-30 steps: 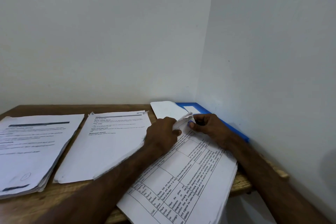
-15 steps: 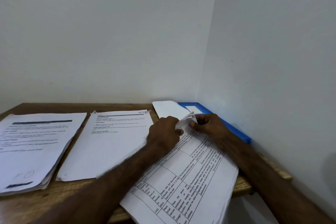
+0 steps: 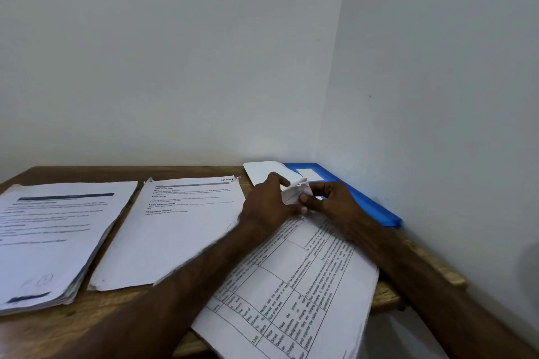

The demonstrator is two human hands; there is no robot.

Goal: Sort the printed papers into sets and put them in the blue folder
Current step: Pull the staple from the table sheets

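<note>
A stack of printed papers with tables (image 3: 294, 294) lies at an angle on the right of the wooden table and hangs over its front edge. My left hand (image 3: 267, 207) and my right hand (image 3: 332, 201) both pinch the curled top corner of this stack, their fingertips close together. The blue folder (image 3: 367, 204) lies shut against the right wall, just behind my right hand. A blank white sheet (image 3: 262, 173) lies partly on the folder's far end.
Two more printed stacks lie on the wooden table (image 3: 96, 320): a thick one at the far left (image 3: 49, 242) and a thinner one in the middle (image 3: 172, 230). White walls close in behind and to the right. The table's right edge (image 3: 431, 265) is rough.
Both hands have stayed on the stack's top corner. The corner is curled up more and my fingers have shifted a little on it.
</note>
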